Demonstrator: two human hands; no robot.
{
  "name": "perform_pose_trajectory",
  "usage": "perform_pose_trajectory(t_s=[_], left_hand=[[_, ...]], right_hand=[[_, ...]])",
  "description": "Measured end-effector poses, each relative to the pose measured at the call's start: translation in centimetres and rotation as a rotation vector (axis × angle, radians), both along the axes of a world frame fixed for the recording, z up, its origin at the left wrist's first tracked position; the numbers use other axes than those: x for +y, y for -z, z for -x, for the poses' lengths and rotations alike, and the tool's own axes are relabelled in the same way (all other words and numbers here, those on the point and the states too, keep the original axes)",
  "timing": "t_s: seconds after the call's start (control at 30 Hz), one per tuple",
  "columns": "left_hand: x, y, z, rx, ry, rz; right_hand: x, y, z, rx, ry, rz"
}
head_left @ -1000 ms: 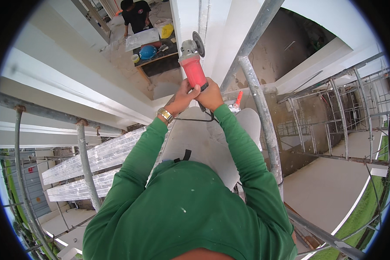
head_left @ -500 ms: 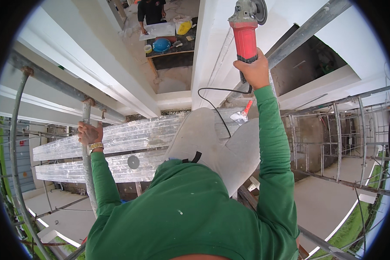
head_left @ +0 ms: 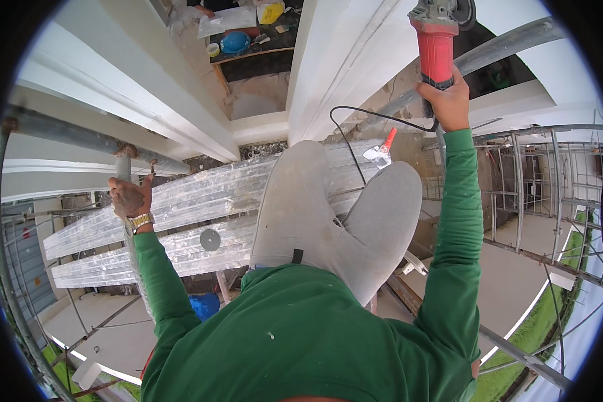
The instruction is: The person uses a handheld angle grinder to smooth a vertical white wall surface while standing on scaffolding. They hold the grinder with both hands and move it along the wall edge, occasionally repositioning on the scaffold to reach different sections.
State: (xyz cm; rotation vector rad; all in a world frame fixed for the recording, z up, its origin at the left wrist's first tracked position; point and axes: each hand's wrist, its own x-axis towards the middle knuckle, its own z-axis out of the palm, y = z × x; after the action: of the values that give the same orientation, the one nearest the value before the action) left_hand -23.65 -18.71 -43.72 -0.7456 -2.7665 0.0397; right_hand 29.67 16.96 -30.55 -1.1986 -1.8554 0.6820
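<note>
My right hand (head_left: pixel 446 100) is closed round the rear grip of a red angle grinder (head_left: pixel 435 57), held out at arm's length toward the upper right. Its grey metal head and disc reach the top of the view beside the white wall. A black cord (head_left: pixel 355 108) loops from the grip down to the planks near my knee. On the left, my left hand (head_left: pixel 130 199), with a gold watch (head_left: pixel 139 222) at the wrist, is wrapped round an upright scaffold pipe (head_left: pixel 125 164).
I sit on whitish metal planks (head_left: pixel 181 201). A grey disc (head_left: pixel 210 239) and a red-handled scraper (head_left: pixel 384 149) lie there. Scaffold pipes (head_left: pixel 516 194) stand around. Below, a co-worker's hand (head_left: pixel 206 11) is at a table (head_left: pixel 268 41) with a blue helmet (head_left: pixel 235 42).
My right hand has carried the grinder to the right. The planks, table and co-worker sit differently in view as my body has shifted. My left hand keeps its hold on the pipe.
</note>
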Motion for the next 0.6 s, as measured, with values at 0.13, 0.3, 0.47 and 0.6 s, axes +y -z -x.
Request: perform_pose_trajectory(t_s=[0.13,0.3,0.47,0.6], left_hand=[[0.5,-0.4,-0.8,0.013,-0.035,-0.003],[0.5,-0.3,-0.7,0.023,0.031,-0.018],[0.3,0.0,-0.2,0.024,0.093,-0.006],[-0.2,0.1,0.3,0.027,0.17,0.003]], right_hand=[[-0.6,1.2,0.1,-0.039,0.016,0.059],[-2.5,4.4,0.3,-0.031,-0.027,0.182],[-2.6,9.7,0.0,-0.09,-0.066,0.231],[-3.1,14.6,-0.1,-0.098,-0.03,0.337]])
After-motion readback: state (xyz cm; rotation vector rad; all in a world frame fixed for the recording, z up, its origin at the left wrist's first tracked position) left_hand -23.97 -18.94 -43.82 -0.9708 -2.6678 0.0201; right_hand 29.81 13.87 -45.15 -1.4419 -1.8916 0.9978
